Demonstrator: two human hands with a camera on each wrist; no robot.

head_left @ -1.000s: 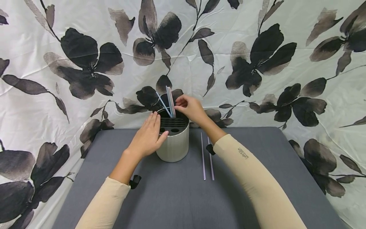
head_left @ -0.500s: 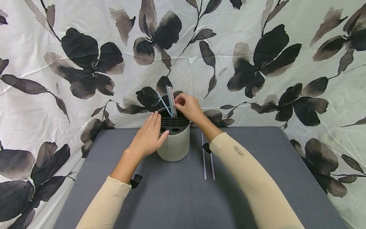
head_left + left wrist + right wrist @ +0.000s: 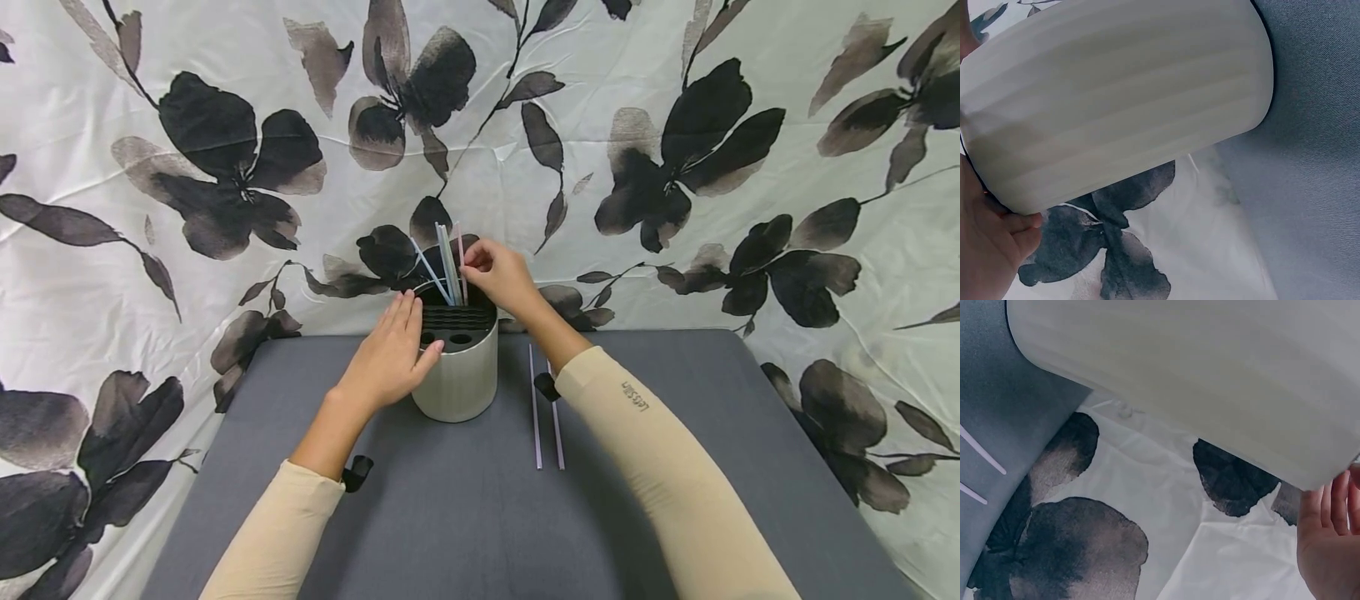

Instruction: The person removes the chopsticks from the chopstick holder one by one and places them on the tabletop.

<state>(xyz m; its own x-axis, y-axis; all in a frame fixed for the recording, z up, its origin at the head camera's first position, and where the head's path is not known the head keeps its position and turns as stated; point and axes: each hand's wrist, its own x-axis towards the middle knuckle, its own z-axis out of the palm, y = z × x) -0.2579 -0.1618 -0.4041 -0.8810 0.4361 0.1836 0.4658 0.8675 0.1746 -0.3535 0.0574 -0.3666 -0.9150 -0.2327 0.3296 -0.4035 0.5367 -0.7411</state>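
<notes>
A round cream holder (image 3: 455,387) with a black slotted top (image 3: 457,319) stands near the table's back edge. Several thin pale-blue straws (image 3: 446,265) rise from its rear opening, one leaning left. My right hand (image 3: 501,273), over the holder's back right rim, pinches a pink straw (image 3: 462,250) between thumb and fingertips; its lower end is hidden inside. My left hand (image 3: 385,350) rests with straight fingers along the left rim, thumb at the front edge. The wrist views mostly show the holder's ribbed wall (image 3: 1116,106), with the right fingers (image 3: 1339,503) at its rim.
Two lilac straws (image 3: 535,417) lie side by side on the grey table (image 3: 450,517), right of the holder and partly under the right forearm. A white floral cloth (image 3: 555,50) hangs right behind the table.
The pink straw was bunched with the others; now it stands apart to their right in my right hand, which has shifted slightly. My left hand and the holder stay in place.
</notes>
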